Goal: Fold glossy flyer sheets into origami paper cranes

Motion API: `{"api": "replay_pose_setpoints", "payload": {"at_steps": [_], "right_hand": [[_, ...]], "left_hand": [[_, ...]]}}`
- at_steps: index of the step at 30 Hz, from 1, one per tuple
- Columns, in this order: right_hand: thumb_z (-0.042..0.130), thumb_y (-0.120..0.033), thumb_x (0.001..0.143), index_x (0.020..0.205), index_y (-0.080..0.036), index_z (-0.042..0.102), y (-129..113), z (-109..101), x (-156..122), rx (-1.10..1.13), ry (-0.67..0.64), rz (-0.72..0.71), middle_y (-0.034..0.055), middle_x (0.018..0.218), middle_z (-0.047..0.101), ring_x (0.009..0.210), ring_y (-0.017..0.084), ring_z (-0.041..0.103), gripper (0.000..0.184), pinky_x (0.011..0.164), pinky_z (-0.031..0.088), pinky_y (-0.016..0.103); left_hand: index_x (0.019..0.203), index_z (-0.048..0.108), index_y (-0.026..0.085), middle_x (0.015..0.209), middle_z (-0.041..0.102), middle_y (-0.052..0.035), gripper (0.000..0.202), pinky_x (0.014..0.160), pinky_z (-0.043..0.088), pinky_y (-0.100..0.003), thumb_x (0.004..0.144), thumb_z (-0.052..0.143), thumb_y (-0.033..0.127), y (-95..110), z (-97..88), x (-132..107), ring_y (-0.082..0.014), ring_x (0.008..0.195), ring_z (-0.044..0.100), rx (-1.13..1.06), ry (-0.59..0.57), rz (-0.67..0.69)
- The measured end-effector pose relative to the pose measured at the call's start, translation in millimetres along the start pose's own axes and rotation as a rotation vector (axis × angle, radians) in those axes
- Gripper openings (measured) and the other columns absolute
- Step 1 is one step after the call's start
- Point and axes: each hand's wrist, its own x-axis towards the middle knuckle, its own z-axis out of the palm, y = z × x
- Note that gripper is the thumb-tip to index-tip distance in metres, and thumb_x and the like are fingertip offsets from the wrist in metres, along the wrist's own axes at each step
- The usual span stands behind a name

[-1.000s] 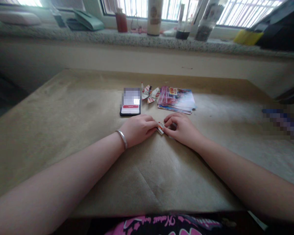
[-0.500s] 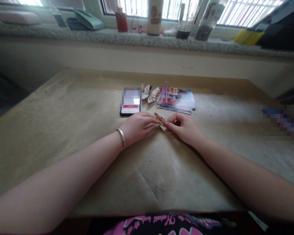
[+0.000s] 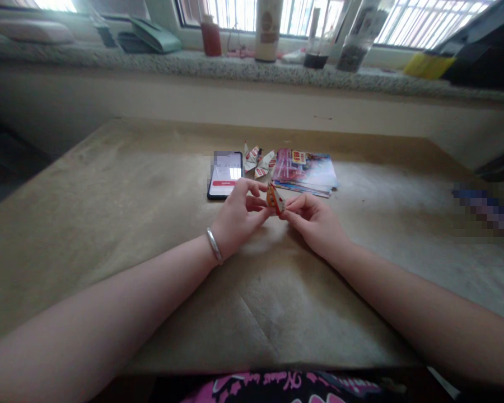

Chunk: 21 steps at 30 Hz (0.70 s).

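A small folded piece of printed paper (image 3: pixel 276 200), orange, red and white, is held between my two hands above the table. My left hand (image 3: pixel 240 215), with a silver bangle at its wrist, has thumb and fingers closed on the paper's left side. From the right, my right hand (image 3: pixel 317 219) pinches its lower corner between thumb and forefinger. Just beyond lie folded paper shapes (image 3: pixel 259 162) in white and red. A stack of colourful printed sheets (image 3: pixel 306 169) rests behind my right hand. Behind my left hand lies a phone (image 3: pixel 224 176) with its screen lit.
The table (image 3: pixel 151 196) has a brownish cover with a crease near me. Behind it runs a speckled windowsill (image 3: pixel 172 64) holding a red bottle (image 3: pixel 210 36), a tall pale container (image 3: pixel 269 33), a green case (image 3: pixel 157 36) and a yellow object (image 3: pixel 429 64). A blurred blue item (image 3: pixel 487 210) lies at right.
The folded paper is lifted and turned more upright, showing its orange side. My left hand has gone from lying flat over it to gripping it with fingers raised. My right hand keeps its pinch.
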Motion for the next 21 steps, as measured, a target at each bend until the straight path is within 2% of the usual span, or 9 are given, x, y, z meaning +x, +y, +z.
{"api": "replay_pose_setpoints", "payload": {"at_steps": [2, 4, 7, 11, 15, 21], "right_hand": [[0.075, -0.044, 0.07, 0.068, -0.022, 0.053, 0.2, 0.8, 0.3, 0.031, -0.027, 0.022, 0.002, 0.082, 0.064, 0.079, 0.016, 0.062, 0.032, 0.077, 0.05, 0.035], [0.077, -0.044, 0.068, 0.069, -0.022, 0.052, 0.6, 0.9, 0.7, 0.052, -0.045, 0.057, 0.0011, 0.081, 0.065, 0.075, 0.016, 0.063, 0.033, 0.074, 0.051, 0.034], [0.079, -0.04, 0.065, 0.074, -0.023, 0.051, 2.1, 0.2, 1.9, 0.107, -0.061, 0.115, -0.0021, 0.074, 0.065, 0.071, 0.014, 0.064, 0.034, 0.072, 0.052, 0.032], [0.081, -0.034, 0.064, 0.082, -0.023, 0.053, 4.0, -1.0, 3.7, 0.129, -0.058, 0.119, -0.0032, 0.074, 0.065, 0.071, 0.013, 0.065, 0.035, 0.073, 0.052, 0.03], [0.076, -0.037, 0.069, 0.092, -0.022, 0.057, 4.0, -0.6, 3.7, 0.059, -0.097, 0.069, -0.0011, 0.076, 0.067, 0.069, 0.013, 0.064, 0.033, 0.069, 0.051, 0.029], [0.069, -0.044, 0.074, 0.082, -0.021, 0.06, 2.7, 0.5, 1.8, -0.07, -0.099, 0.076, -0.0001, 0.073, 0.065, 0.067, 0.014, 0.06, 0.026, 0.064, 0.046, 0.029]], "left_hand": [[0.096, 0.042, 0.019, 0.098, 0.064, -0.0028, 0.038, 0.068, 0.055, -0.025, 0.075, 0.072, 0.024, -0.4, -1.8, 1.7, -0.0127, 0.08, 0.067, -0.06, -0.026, -0.06], [0.1, 0.048, 0.017, 0.091, 0.066, -0.0038, 0.034, 0.071, 0.055, -0.026, 0.078, 0.07, 0.028, -0.1, -4.3, 3.8, -0.0135, 0.08, 0.067, -0.044, -0.101, -0.098], [0.099, 0.059, 0.014, 0.091, 0.068, -0.0058, 0.028, 0.074, 0.053, -0.026, 0.081, 0.067, 0.033, 0.5, -6.7, 5.4, -0.0135, 0.081, 0.065, 0.033, -0.171, -0.069], [0.088, 0.063, 0.014, 0.085, 0.066, -0.0039, 0.022, 0.069, 0.051, -0.024, 0.079, 0.067, 0.034, 1.1, -6.5, 4.0, -0.012, 0.075, 0.062, 0.127, -0.152, -0.02], [0.076, 0.061, 0.014, 0.075, 0.062, -0.0025, 0.019, 0.064, 0.048, -0.023, 0.08, 0.065, 0.033, 2.8, -6.6, 2.8, -0.0114, 0.068, 0.057, 0.241, -0.122, 0.019], [0.07, 0.06, 0.015, 0.071, 0.061, -0.0016, 0.017, 0.06, 0.045, -0.022, 0.08, 0.064, 0.028, 5.6, -8.2, 3.7, -0.011, 0.065, 0.055, 0.305, -0.15, 0.052]]}}
